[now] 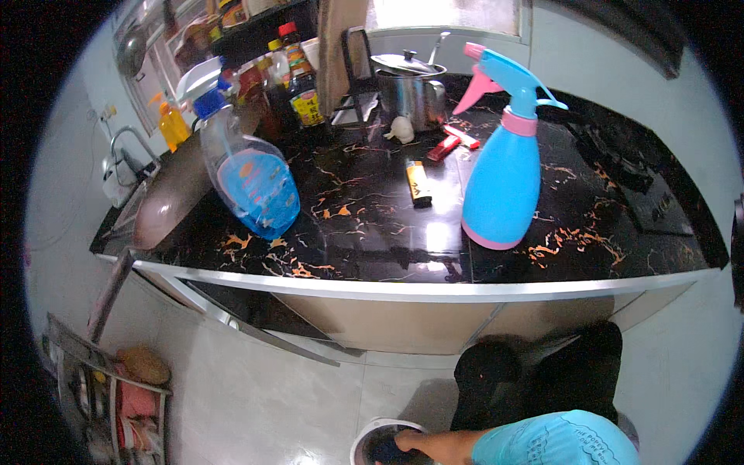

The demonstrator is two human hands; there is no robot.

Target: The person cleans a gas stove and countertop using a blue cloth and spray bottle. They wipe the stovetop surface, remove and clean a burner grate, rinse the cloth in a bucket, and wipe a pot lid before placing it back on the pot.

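Note:
My right hand (pixel 408 442) reaches down into a white bucket (pixel 363 436) on the floor, over something dark inside it; whether the fingers grip it is hidden. Of my left hand only what may be a fingertip shows at the picture's lower edge. On the black marbled counter (pixel 372 232) stand a blue spray bottle with a pink trigger (pixel 503 180) and a clear spray bottle of blue liquid (pixel 258 186). A yellow lighter (pixel 418 183) lies between them, with red-and-white small objects (pixel 444 147) behind it.
A lidded steel pot (pixel 410 93), a garlic bulb (pixel 401 129) and sauce bottles (pixel 302 87) stand at the back. A wok (pixel 168 209) rests at the left, its handle past the counter edge. A rack (pixel 113 407) stands lower left. A cabinet door hangs ajar under the counter.

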